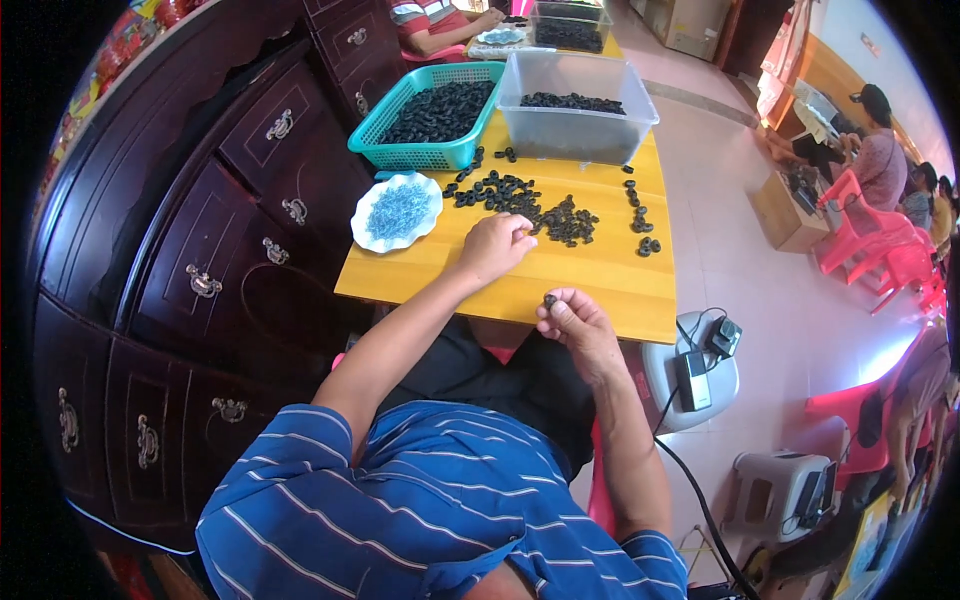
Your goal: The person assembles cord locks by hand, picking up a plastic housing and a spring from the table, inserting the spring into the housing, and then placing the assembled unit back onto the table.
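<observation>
Your right hand [575,318] is at the near edge of the desk [610,285], fingers curled, thumb and fingertips closed on a small black piece [550,300]. Your left hand [497,247] is farther in over the desk, nearly closed, thumb and forefinger brought together; whether anything tiny sits between them, you cannot tell from here.

Just beside your left fingertips: a loose heap of small dark parts [568,222], spread thin over the yellow wood. Beyond it and to the left, a scatter of larger black oval pieces [490,190], several with open centres. To the right, near the desk's side edge, more black pieces [640,226] in a rough column.

Left of the scatter, a white scalloped plate [361,222] holds a mound of pale blue bits [398,208]. At the back, a teal basket [410,156] and a clear plastic bin [570,142] stand side by side, both holding black pieces.

Farther out: dark wooden drawers [250,200] along your left; at your right, a pale stool [722,398] carrying a black device [693,380] with a cable. One person [430,28] sits past the basket; others are near pink chairs [880,250] on the far right.
</observation>
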Available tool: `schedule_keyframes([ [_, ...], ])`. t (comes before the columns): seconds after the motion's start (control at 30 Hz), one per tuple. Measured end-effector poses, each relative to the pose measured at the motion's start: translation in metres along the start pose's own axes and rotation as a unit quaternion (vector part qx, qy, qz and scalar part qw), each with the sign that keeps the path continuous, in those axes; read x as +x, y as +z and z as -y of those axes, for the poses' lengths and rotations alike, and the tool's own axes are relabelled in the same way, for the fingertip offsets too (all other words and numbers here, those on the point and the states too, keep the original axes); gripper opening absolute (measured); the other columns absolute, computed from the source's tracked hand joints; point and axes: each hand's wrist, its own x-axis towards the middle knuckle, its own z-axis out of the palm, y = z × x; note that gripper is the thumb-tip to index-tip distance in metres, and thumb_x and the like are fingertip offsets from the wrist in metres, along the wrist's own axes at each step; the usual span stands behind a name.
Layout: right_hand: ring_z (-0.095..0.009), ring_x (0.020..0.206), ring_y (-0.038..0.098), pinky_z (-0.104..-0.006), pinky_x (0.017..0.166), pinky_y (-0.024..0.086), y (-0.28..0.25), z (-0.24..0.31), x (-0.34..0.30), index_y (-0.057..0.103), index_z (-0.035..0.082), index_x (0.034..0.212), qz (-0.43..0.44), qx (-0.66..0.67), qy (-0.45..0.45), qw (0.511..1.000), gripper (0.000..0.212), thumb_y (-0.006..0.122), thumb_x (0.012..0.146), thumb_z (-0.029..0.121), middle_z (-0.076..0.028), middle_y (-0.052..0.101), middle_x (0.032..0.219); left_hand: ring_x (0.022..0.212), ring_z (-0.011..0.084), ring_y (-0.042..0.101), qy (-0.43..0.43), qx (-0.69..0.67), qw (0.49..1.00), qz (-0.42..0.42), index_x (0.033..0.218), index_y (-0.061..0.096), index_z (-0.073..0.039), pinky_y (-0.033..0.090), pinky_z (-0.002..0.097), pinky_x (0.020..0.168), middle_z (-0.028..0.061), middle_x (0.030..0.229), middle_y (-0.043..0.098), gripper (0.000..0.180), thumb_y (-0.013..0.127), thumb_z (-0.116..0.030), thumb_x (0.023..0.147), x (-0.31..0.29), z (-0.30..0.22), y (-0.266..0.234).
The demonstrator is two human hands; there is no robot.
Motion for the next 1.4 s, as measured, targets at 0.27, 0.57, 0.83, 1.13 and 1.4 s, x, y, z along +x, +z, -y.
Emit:
schedule_keyframes([
  [0.27, -0.010, 0.087, 0.064, -0.0258, 0.082, 0.050, 0.000, 0.002, -0.001, 0.063, 0.009, 0.116, -0.016, -0.013, 0.013, 1.000, 0.020, 0.062, 0.102, 0.023, -0.002, 0.069, 0.102, 0.081, 0.0323, 0.069, 0.007, 0.120, 0.992, -0.032, 0.086, 0.074, -0.011, 0.055, 0.0456, 0.073, 0.0096, 0.085, 0.068, 0.014, 0.072, -0.024, 0.085, 0.012, 0.005, 0.017],
  [0.57, -0.010, 0.086, 0.063, -0.0253, 0.081, 0.049, 0.000, 0.001, 0.000, 0.063, 0.008, 0.116, -0.021, -0.031, 0.011, 0.999, 0.021, 0.062, 0.102, 0.024, -0.002, 0.069, 0.101, 0.074, 0.0301, 0.069, 0.074, 0.096, 0.992, -0.043, 0.090, 0.067, -0.005, 0.054, 0.0409, 0.067, 0.0112, 0.082, 0.069, 0.014, 0.071, -0.018, 0.087, -0.008, 0.007, 0.007],
  [0.83, -0.010, 0.084, 0.063, -0.0243, 0.080, 0.050, 0.003, 0.002, 0.000, 0.063, 0.007, 0.115, -0.032, -0.047, 0.005, 0.998, 0.018, 0.060, 0.103, 0.020, -0.003, 0.070, 0.099, 0.070, 0.0155, 0.069, -0.003, -0.129, 0.991, -0.021, 0.090, 0.065, -0.002, 0.055, 0.0300, 0.066, 0.0071, 0.077, 0.069, 0.010, 0.072, -0.007, 0.086, -0.047, -0.008, -0.003],
  [1.13, -0.010, 0.081, 0.060, -0.0246, 0.077, 0.047, 0.006, 0.002, 0.000, 0.064, 0.003, 0.115, -0.042, -0.070, -0.024, 0.996, 0.019, 0.061, 0.102, 0.016, -0.003, 0.070, 0.096, 0.077, 0.0065, 0.064, -0.098, -0.427, 0.888, 0.141, 0.099, 0.065, -0.003, 0.055, 0.0232, 0.071, -0.0008, 0.088, 0.066, 0.006, 0.067, -0.004, 0.093, -0.064, -0.037, -0.025],
  [1.4, -0.009, 0.082, 0.061, -0.0224, 0.077, 0.049, 0.004, -0.001, 0.001, 0.066, 0.005, 0.115, -0.027, -0.091, -0.034, 0.995, 0.019, 0.062, 0.102, 0.018, -0.002, 0.070, 0.095, 0.081, 0.0078, 0.064, -0.080, -0.444, 0.875, 0.178, 0.103, 0.064, -0.003, 0.054, 0.0232, 0.075, 0.0015, 0.090, 0.067, 0.009, 0.066, -0.005, 0.095, -0.068, -0.048, -0.034],
])
